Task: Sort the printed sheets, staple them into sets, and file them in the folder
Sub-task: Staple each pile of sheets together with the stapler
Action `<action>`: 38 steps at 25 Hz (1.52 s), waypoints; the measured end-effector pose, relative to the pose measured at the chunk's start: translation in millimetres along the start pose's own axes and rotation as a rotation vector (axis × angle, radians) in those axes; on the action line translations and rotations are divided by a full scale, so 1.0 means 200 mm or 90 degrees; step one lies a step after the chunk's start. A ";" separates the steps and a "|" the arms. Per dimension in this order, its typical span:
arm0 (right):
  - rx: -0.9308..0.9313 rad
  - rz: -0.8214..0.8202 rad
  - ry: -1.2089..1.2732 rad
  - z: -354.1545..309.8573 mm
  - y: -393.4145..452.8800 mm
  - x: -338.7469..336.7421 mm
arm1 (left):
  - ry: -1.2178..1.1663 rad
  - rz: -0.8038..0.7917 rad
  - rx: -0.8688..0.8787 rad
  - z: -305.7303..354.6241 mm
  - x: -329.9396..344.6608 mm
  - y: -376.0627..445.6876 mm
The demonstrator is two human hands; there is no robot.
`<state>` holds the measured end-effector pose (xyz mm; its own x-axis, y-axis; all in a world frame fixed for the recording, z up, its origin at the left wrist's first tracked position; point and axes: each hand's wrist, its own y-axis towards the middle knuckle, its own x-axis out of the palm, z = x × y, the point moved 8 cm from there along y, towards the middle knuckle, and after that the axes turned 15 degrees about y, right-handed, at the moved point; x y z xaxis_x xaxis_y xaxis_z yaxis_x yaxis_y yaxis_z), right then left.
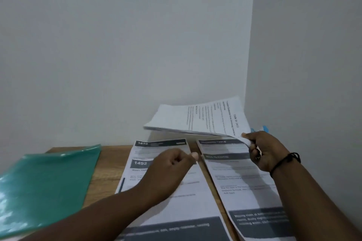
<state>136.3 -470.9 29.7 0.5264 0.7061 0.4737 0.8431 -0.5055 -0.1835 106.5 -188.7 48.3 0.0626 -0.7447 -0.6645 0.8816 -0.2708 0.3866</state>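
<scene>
While your right hand (260, 150) is pinching the lifted white printed stack (197, 119), your left hand (174, 164), seemingly curled empty, is hovering over the sorted sheets (195, 197); keep piles separate.

The folder (47, 184) is green translucent plastic, glossy, catching the light in bright patches. The table (105, 164) under it is wood with a matt, grained finish. The printed sheets (176, 197) are plain matt paper, as is the lifted stack (195, 117). The wall (117, 45) looks smooth and matt.
</scene>
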 end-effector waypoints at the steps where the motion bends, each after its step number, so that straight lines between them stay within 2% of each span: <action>1: 0.008 -0.014 0.027 0.03 -0.05 0.07 | -0.092 -0.060 -0.097 -0.05 -0.02 -0.03; 2: 0.018 -0.035 0.043 0.07 -0.11 0.15 | -0.199 -0.105 -0.178 -0.09 -0.03 -0.06; 4: 0.038 -0.077 0.056 0.19 -0.26 0.33 | -0.385 -0.095 -0.250 -0.14 -0.14 -0.06; 8: 0.039 -0.156 0.034 0.44 -0.58 0.58 | -0.619 0.067 -0.294 -0.33 -0.36 0.05; 11: 0.038 -0.222 0.004 0.52 -0.69 0.64 | -0.684 0.151 -0.330 -0.48 -0.41 0.08; 14: 0.027 -0.254 -0.024 0.46 -0.62 0.62 | -0.647 0.158 -0.277 -0.55 -0.50 0.11; 16: -0.019 -0.228 0.005 0.34 -0.51 0.55 | -0.600 0.132 -0.231 -0.59 -0.57 0.13; 18: -0.126 -0.205 -0.027 0.19 -0.42 0.47 | -0.575 0.056 -0.211 -0.63 -0.59 0.13; 20: -0.208 -0.220 -0.125 0.11 -0.40 0.43 | -0.552 -0.031 -0.194 -0.66 -0.59 0.12; 25: -0.147 -0.314 -0.304 0.26 -0.45 0.52 | -0.394 -0.175 -0.142 -0.61 -0.51 0.08; 29: -0.142 -0.270 -0.274 0.37 -0.44 0.55 | -0.275 -0.210 -0.127 -0.54 -0.46 0.06; 32: -0.184 -0.233 -0.186 0.33 -0.44 0.55 | -0.257 -0.141 -0.122 -0.48 -0.52 0.08; 36: -0.253 -0.232 -0.053 0.27 -0.52 0.56 | -0.293 0.085 -0.050 -0.35 -0.66 0.11; 38: -0.280 -0.212 -0.024 0.26 -0.54 0.56 | -0.254 0.171 -0.025 -0.31 -0.68 0.09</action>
<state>109.3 -311.2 57.8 0.2495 0.8764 0.4119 0.8436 -0.4056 0.3519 143.0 -54.2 106.8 0.1133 -0.9631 -0.2443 0.8760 -0.0192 0.4820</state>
